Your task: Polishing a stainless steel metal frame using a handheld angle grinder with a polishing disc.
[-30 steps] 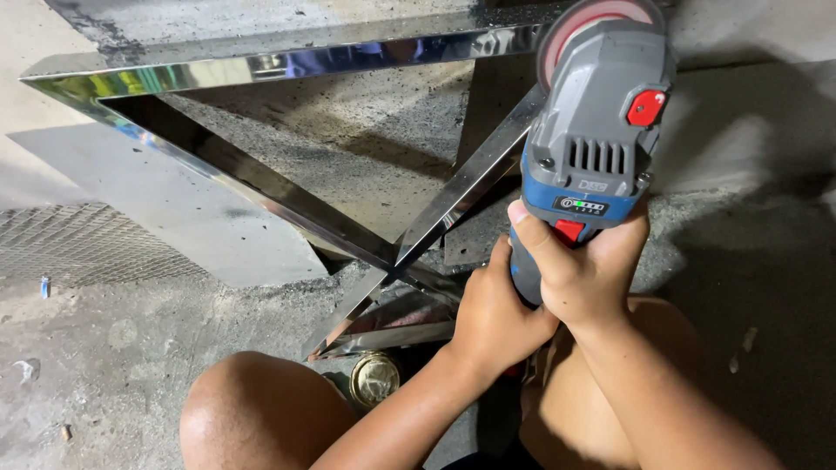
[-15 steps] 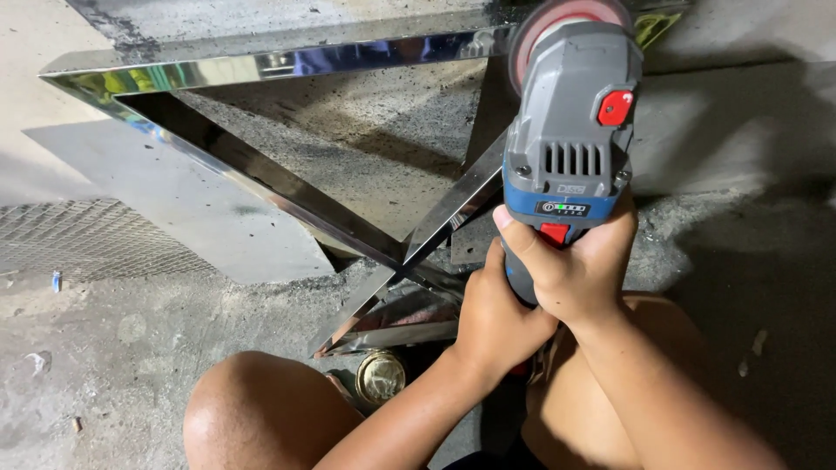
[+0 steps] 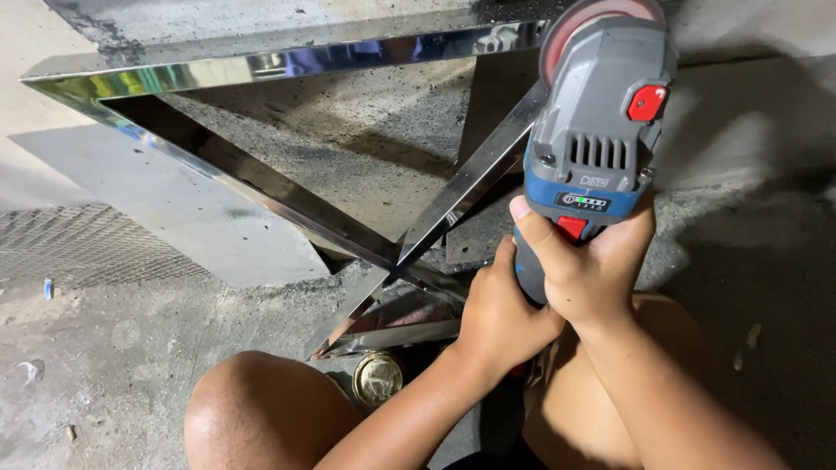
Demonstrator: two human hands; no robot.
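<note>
At the far left a strip of metal mesh (image 3: 83, 244) lies on the concrete floor (image 3: 113, 348), with a flat grey sheet (image 3: 187, 209) just beside it. Over both runs a polished stainless-steel frame (image 3: 287, 63): a long mirror-bright bar along the top, one diagonal bar running down from its left corner, and another crossing it near the middle. The lower ends of the bars are partly hidden behind the hands and a bare knee (image 3: 261, 409) at the bottom edge. A small round tin lid (image 3: 377, 377) lies on the floor between the knee and the bar ends; what it belongs to cannot be made out.

The left hand (image 3: 501, 318) wraps around the lower handle of a grey and blue cordless angle grinder (image 3: 601, 130), its fingers closed tight. The right hand (image 3: 588, 270) clasps the same handle just above, the thumb resting beside a red switch. The grinder points up and away, its reddish disc (image 3: 583, 17) meeting the frame's top bar at the upper edge, where the disc is cut off and the contact itself is hard to see. The right leg is mostly covered by the forearms.
</note>
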